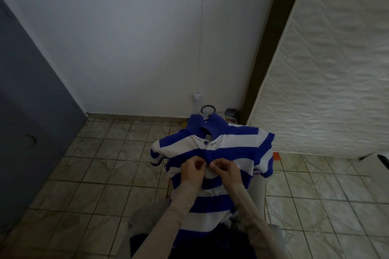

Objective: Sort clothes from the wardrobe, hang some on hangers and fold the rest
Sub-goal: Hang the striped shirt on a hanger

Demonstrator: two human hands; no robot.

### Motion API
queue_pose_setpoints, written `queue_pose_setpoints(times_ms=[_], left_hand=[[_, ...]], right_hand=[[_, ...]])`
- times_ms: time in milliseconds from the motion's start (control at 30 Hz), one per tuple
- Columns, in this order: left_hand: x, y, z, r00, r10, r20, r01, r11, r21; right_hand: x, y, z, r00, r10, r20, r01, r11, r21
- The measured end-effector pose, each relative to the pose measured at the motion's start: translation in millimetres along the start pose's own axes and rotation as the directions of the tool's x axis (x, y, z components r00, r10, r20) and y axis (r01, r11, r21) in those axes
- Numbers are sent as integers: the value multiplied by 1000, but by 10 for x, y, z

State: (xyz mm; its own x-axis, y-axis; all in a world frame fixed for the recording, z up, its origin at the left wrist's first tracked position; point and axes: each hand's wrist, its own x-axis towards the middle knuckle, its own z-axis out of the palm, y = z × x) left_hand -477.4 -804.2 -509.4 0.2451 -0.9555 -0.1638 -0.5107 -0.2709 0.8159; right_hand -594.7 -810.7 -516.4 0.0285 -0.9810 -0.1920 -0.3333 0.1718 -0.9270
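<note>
Striped polo shirt on hanger; left hand and right hand pinch its placket; tiled floor open leftward.

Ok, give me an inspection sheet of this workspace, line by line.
Surface: tiled floor, stained; no table seen.
Job's things: blue-and-white striped polo shirt on a hanger, top button fastened.
Clutter: grey and dark clothes below the shirt; small dark container by the wall.
Hands: left hand and right hand pinch the shirt's placket, fingers curled.
Cables: thin wire runs down to a wall socket.
Surroundings: white wall, grey door, upright mattress.
</note>
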Motion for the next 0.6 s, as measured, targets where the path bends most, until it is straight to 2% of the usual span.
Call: queue_pose_setpoints(times_ms=[100, 167, 267, 400, 600], left_hand=[[11, -55, -39, 997, 17, 78, -17, 1000, 5], [5, -74, -53, 994, 11, 108, -13, 1000, 22], [-20, -84, -43, 990, -6, 140, -2, 999, 53], [-35, -123, -18, 988, -32, 151, 18, 995, 98], [64, -85, -59, 987, -52, 152, 27, 987, 161]], right_hand=[[0, -7, -10, 1000, 21, -9, -21, 1000, -1], [13, 0, -4, 999, 38, -19, -39, 997, -62], [36, -20, 9, 995, 33, -91, -48, 985, -164], [52, -237, 12, 984, 8, -178, -38, 985, -167], [303, -496, 19, 969, 64, -239, -165, 886, -433]])
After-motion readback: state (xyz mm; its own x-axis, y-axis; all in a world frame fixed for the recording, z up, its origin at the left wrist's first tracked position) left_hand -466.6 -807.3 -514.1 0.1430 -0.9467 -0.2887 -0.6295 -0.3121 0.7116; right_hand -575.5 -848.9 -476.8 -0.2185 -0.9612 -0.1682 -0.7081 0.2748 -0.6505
